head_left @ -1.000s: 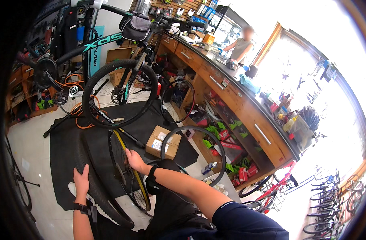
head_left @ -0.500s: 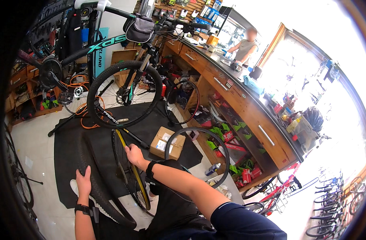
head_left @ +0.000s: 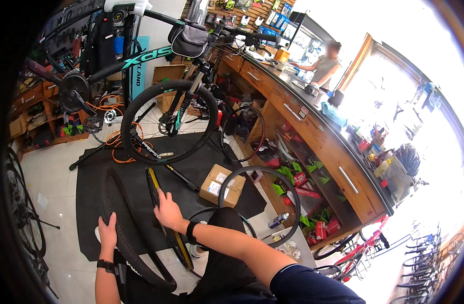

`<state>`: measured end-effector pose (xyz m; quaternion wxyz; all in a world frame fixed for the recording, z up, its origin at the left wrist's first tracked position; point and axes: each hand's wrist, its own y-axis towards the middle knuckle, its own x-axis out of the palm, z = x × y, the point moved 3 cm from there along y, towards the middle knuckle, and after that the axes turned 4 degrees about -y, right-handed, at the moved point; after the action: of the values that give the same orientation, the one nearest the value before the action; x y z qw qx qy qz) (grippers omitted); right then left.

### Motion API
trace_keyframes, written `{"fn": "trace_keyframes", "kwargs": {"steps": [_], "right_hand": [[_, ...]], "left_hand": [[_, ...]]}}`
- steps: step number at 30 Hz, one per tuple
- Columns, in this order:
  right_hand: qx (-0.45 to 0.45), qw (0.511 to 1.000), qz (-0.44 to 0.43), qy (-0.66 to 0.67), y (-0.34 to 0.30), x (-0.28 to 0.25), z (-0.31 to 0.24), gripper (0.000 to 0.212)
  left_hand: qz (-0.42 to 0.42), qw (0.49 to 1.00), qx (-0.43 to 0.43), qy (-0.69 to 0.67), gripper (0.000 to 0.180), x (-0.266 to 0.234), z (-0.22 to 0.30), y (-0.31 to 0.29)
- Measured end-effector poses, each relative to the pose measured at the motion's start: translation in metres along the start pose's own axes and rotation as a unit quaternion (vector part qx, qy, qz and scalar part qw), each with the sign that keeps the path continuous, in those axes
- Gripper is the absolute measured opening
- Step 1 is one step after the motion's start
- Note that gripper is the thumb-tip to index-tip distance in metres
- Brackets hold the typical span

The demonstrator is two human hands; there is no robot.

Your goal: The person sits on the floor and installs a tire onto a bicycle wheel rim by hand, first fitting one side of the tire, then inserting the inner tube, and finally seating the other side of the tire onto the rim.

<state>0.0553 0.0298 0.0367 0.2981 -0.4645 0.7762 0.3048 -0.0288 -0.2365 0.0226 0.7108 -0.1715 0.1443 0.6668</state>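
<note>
My left hand [head_left: 108, 231] is closed round the near-left side of a black knobbly bicycle tyre [head_left: 124, 247]. The tyre stands on edge as a long, narrow loop. To its right, a bicycle wheel [head_left: 153, 183] with a yellow strip round its rim stands nearly edge-on to me. My right hand [head_left: 168, 212] rests over the upper part of that rim, the thumb side toward the tyre and some fingers stretched out. The wheel's hub and most of its spokes are hard to make out at this angle. Tyre and wheel are apart.
Both stand on a black mat [head_left: 92, 202]. Beyond hangs a bicycle [head_left: 140, 58] on a stand. To the right are a cardboard box [head_left: 222, 186], a loose black tyre [head_left: 297, 202], a spray can [head_left: 278, 220] and a wooden counter [head_left: 313, 137], with a person [head_left: 326, 66] behind it.
My right hand has slid lower on the rim and its fingers have stretched out. The wheel has turned more edge-on. My left hand keeps its hold on the tyre. The whole view has shifted slightly.
</note>
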Motion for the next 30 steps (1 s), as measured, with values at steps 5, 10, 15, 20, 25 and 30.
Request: {"fn": "trace_keyframes", "kwargs": {"steps": [5, 10, 15, 20, 25, 30], "right_hand": [[-0.026, 0.999, 0.017, -0.015, -0.003, 0.013, -0.014, 0.064], [-0.032, 0.999, 0.016, -0.022, 0.000, 0.012, -0.015, 0.065], [-0.024, 0.999, 0.006, -0.023, 0.004, 0.005, -0.010, 0.065], [-0.025, 1.000, 0.000, -0.011, 0.005, 0.004, -0.009, 0.065], [-0.021, 1.000, -0.003, -0.006, 0.001, 0.004, -0.011, 0.064], [-0.029, 1.000, 0.005, 0.005, 0.003, 0.006, -0.009, 0.064]], "left_hand": [[0.010, 1.000, 0.007, -0.003, 0.087, -0.006, -0.001, -0.002], [0.041, 0.999, -0.005, -0.005, 0.087, -0.004, -0.015, 0.003], [0.001, 1.000, -0.016, -0.009, 0.089, -0.007, -0.001, -0.001], [0.031, 0.999, -0.017, -0.007, 0.089, -0.003, -0.022, 0.008], [0.017, 1.000, -0.018, -0.012, 0.089, -0.002, -0.016, 0.006], [-0.010, 1.000, -0.028, 0.004, 0.096, -0.012, -0.002, 0.001]]}}
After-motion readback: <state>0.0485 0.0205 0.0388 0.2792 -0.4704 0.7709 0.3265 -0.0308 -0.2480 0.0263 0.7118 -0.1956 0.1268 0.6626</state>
